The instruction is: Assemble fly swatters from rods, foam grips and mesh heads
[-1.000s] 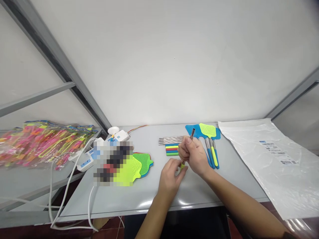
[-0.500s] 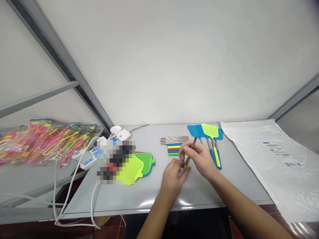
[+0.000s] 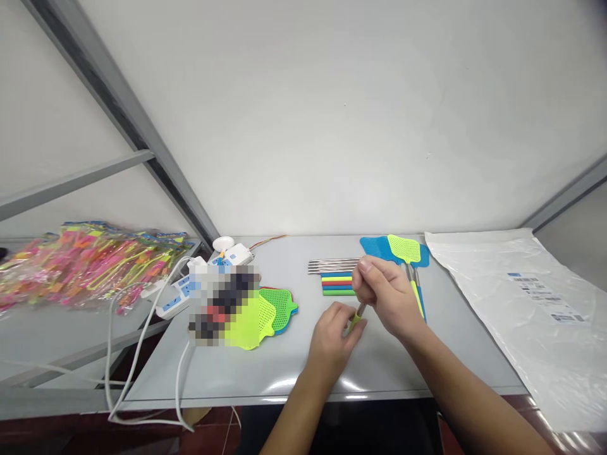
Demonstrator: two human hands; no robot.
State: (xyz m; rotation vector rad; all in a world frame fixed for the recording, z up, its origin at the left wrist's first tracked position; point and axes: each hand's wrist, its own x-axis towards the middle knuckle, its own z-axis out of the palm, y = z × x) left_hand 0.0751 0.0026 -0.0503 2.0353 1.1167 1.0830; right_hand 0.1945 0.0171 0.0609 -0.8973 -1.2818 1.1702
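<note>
Metal rod (image 3: 361,309) in right fingers (image 3: 363,289) (curled tight), yellow grip (image 3: 355,321) in left fingers (image 3: 345,310).

Lime-yellow grip (image 3: 355,320), silvery rod (image 3: 361,309), dotted green paddle (image 3: 281,309)

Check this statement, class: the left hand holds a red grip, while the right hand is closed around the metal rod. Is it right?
Not quite: the grip in the left hand is yellow-green, not red, as the head view shows. The right hand is indeed closed around the metal rod.
</note>
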